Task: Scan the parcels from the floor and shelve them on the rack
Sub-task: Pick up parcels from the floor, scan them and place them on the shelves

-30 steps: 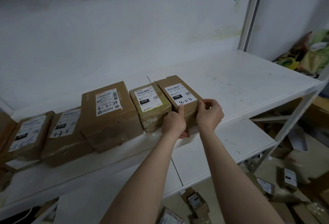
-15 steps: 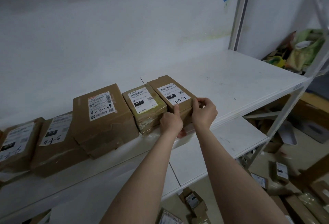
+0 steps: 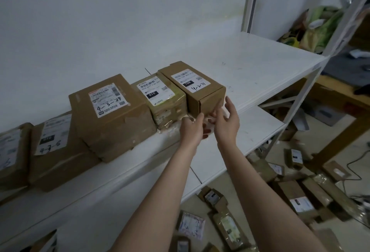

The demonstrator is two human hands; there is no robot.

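Note:
A small brown parcel (image 3: 192,85) with a white label marked 4-2-71 stands on the white rack shelf (image 3: 260,65), at the right end of a row of parcels. My left hand (image 3: 192,129) hovers just below its front face, fingers loosely curled and holding nothing. My right hand (image 3: 228,119) is beside the box's front right corner, fingers straight and spread, barely apart from the cardboard. To its left stand a taped greenish parcel (image 3: 162,99) and a larger box marked 4-3-24 (image 3: 110,111).
More labelled parcels (image 3: 52,147) line the shelf to the far left. A lower shelf (image 3: 252,131) sits beneath. Several parcels (image 3: 296,197) lie scattered on the floor at the lower right. A rack post (image 3: 250,1) and a wooden frame (image 3: 340,111) stand on the right.
Both hands have let go of the 4-2-71 parcel and drawn back a little toward me, fingers opening. The parcel stays on the shelf.

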